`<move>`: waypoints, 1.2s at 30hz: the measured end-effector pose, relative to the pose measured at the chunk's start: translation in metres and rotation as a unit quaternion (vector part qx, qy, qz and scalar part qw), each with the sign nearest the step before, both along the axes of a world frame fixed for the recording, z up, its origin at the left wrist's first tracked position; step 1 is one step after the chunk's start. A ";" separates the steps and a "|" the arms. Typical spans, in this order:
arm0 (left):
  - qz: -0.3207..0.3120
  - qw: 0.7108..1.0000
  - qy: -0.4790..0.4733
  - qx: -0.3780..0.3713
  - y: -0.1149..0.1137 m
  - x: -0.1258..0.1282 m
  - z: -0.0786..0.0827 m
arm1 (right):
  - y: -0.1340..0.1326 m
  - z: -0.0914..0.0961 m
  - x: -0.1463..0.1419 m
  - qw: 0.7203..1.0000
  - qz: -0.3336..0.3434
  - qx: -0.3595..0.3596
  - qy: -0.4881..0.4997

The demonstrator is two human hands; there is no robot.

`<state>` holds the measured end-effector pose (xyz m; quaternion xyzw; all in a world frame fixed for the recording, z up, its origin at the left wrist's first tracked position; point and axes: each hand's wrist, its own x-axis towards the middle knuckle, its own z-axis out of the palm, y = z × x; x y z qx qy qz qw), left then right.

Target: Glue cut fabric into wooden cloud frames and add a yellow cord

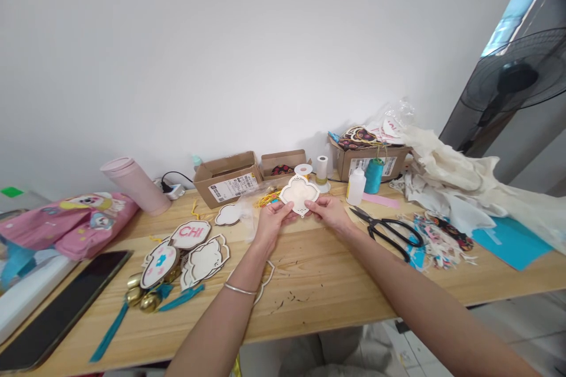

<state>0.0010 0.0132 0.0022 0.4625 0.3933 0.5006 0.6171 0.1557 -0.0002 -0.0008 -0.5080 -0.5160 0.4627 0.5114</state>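
Between my two hands is a pale wooden plaque (pixel 299 194) with a scalloped, cut-out border, tilted up above the table. My left hand (pixel 275 219) pinches its lower left edge, thumb on the front. My right hand (pixel 328 212) grips the lower right edge the same way. Beneath my left forearm lies a thin wooden frame (pixel 267 283), partly hidden. Left of my hands are a cloud-shaped plaque (pixel 227 215) and a pile of similar plaques (pixel 203 260), one lettered plaque (pixel 191 234) reading "CHI". Black scissors (pixel 389 230) lie open-bladed beside my right forearm.
Cardboard boxes (pixel 227 179) stand along the wall with a glue bottle (pixel 355 187) and a teal thread cone (pixel 374 177). At left are a pink tumbler (pixel 136 185), gold bells (pixel 150 301) and a phone (pixel 62 306). White cloth (pixel 469 171) and fabric scraps (pixel 442 241) lie right.
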 end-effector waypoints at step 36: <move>0.082 0.989 0.021 0.120 -0.004 0.009 0.007 | -0.005 -0.002 0.007 0.896 0.222 -0.207 0.325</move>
